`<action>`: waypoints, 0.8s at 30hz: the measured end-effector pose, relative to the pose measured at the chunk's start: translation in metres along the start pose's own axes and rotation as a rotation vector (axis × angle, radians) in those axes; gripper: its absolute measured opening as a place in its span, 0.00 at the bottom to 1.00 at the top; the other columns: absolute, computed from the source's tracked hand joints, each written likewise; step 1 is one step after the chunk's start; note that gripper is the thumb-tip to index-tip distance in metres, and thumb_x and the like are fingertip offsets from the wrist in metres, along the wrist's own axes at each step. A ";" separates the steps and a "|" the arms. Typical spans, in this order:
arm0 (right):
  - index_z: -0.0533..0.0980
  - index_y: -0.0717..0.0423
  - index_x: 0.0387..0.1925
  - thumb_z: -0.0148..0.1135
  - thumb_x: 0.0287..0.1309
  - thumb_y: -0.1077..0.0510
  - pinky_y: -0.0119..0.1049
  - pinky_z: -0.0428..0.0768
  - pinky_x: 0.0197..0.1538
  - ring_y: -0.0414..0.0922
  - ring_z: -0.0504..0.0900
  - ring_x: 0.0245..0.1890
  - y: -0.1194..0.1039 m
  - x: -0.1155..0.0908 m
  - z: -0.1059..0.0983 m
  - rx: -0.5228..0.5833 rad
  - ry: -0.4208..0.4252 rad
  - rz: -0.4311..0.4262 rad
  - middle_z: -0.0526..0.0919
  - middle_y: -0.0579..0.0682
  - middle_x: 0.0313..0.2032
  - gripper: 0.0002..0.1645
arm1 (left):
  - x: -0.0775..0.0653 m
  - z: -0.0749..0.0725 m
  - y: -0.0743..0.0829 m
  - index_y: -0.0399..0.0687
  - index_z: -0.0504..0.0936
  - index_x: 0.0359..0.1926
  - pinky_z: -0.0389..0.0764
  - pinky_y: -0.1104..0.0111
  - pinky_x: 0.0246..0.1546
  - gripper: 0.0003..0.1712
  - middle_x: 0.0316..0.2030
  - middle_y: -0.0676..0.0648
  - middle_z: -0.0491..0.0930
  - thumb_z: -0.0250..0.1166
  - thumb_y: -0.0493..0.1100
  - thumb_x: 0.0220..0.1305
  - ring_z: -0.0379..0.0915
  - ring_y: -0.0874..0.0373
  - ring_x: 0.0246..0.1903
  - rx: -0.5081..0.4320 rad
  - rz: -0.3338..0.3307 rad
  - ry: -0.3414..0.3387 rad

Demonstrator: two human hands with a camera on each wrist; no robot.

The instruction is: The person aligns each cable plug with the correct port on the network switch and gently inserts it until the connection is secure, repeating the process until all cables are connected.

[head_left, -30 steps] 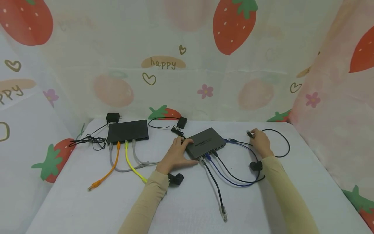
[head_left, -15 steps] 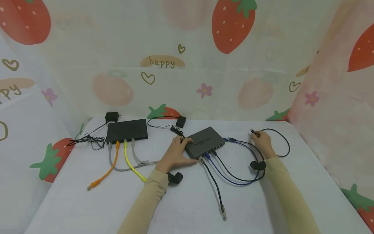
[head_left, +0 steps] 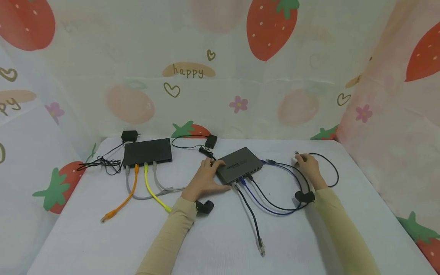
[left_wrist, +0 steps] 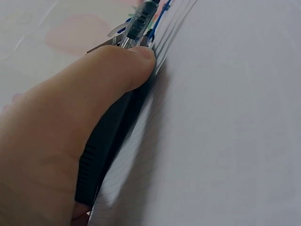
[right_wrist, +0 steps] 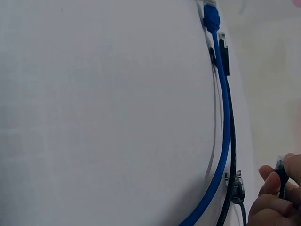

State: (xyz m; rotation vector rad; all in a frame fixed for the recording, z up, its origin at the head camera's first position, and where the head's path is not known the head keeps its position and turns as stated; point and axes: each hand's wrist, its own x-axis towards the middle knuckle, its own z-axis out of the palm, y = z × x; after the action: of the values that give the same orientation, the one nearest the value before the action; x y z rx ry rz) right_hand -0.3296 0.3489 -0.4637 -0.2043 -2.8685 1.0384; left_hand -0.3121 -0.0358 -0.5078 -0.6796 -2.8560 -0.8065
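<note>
My left hand (head_left: 206,179) grips the left end of a dark grey network switch (head_left: 238,164), fingers on its far side and thumb on the near side. In the left wrist view the thumb (left_wrist: 117,68) lies beside a clear cable plug (left_wrist: 138,26). At the right, my right hand (head_left: 309,168) pinches the plug (right_wrist: 281,165) end of a thin black network cable (head_left: 330,164), whose loop runs behind the hand. Black and blue cables (head_left: 275,213) are plugged into the switch's front. A short black cable (head_left: 254,217) runs from there to a loose clear plug.
A second black switch (head_left: 148,152) stands at the back left with grey, orange (head_left: 130,194) and yellow (head_left: 152,191) cables. Black power adapters (head_left: 129,136) lie along the table's back edge, one with a tangled cord (head_left: 106,163). Printed cloth hangs behind.
My right hand's fingers have turned the black cable's plug, which stuck out to the left and now mostly hides behind the fingertips. The left hand keeps its grip on the switch.
</note>
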 end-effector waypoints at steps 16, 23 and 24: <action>0.73 0.70 0.51 0.38 0.70 0.45 0.50 0.72 0.50 0.60 0.73 0.49 -0.017 -0.012 0.007 0.028 -0.039 -0.024 0.76 0.69 0.47 0.32 | 0.000 -0.004 0.001 0.67 0.61 0.61 0.70 0.56 0.52 0.49 0.55 0.41 0.58 0.67 0.73 0.36 0.57 0.50 0.53 -0.007 -0.012 -0.020; 0.71 0.70 0.53 0.37 0.69 0.42 0.45 0.75 0.46 0.59 0.75 0.46 -0.026 -0.018 0.013 0.058 -0.096 0.009 0.72 0.69 0.52 0.34 | 0.000 -0.004 0.001 0.67 0.61 0.61 0.71 0.56 0.51 0.49 0.55 0.41 0.58 0.68 0.73 0.37 0.58 0.49 0.52 -0.008 -0.002 -0.021; 0.71 0.70 0.53 0.37 0.69 0.42 0.45 0.75 0.46 0.59 0.75 0.47 -0.027 -0.019 0.014 0.049 -0.100 0.006 0.73 0.69 0.52 0.34 | 0.000 -0.004 0.001 0.67 0.61 0.61 0.71 0.56 0.51 0.49 0.54 0.41 0.59 0.68 0.73 0.36 0.58 0.49 0.52 -0.008 -0.001 -0.020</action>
State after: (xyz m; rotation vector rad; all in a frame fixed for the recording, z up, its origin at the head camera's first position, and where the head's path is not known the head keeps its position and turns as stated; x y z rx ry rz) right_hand -0.3155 0.3170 -0.4580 -0.1627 -2.9282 1.1507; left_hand -0.3118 -0.0369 -0.5044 -0.6912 -2.8727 -0.8169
